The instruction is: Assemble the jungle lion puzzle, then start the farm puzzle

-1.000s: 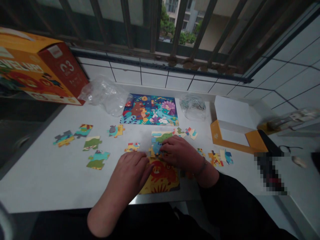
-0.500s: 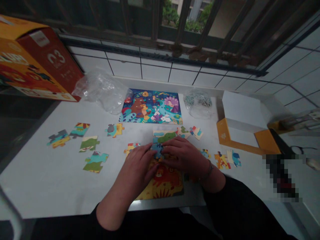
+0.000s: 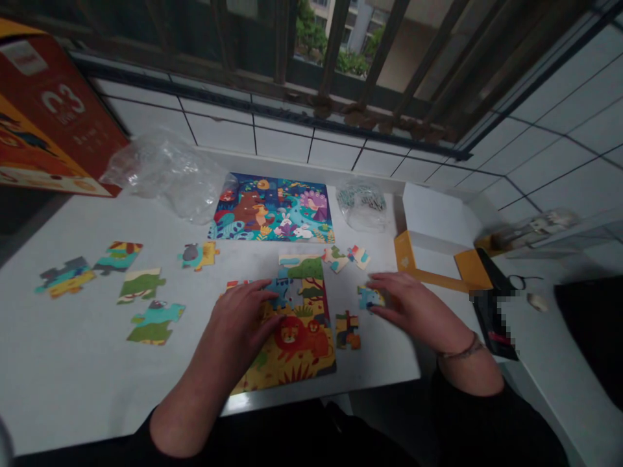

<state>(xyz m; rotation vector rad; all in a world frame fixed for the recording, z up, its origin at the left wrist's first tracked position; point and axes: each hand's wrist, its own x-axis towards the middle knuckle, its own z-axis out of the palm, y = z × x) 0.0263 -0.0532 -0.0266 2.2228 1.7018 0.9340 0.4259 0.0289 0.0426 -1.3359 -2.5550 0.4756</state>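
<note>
A partly joined puzzle [image 3: 304,344] with red lions and green trees lies near the table's front edge. My left hand [image 3: 243,324] rests over its left side, fingers apart, the fingertips beside a blue-grey piece [image 3: 292,292]; part of the puzzle is hidden beneath it. To the right, my right hand [image 3: 406,305] is spread, its thumb and fingers around the right end of a small blue piece [image 3: 368,298] on the table. Just below that piece lies a brown and green piece [image 3: 347,331]. Two pale pieces [image 3: 335,258] sit above, near the puzzle's upper right corner.
Several loose pieces [image 3: 156,322] lie at the left. Behind are a dark blue animal picture [image 3: 275,207], crumpled clear plastic [image 3: 170,175] and a clear bag [image 3: 363,204]. An open white and orange box [image 3: 433,217] stands right, a large orange-red box [image 3: 63,110] at far left.
My right hand has left the puzzle and moved right to the small blue piece, uncovering the trees and lions. My left hand stays at the puzzle. The view has shifted to the right.
</note>
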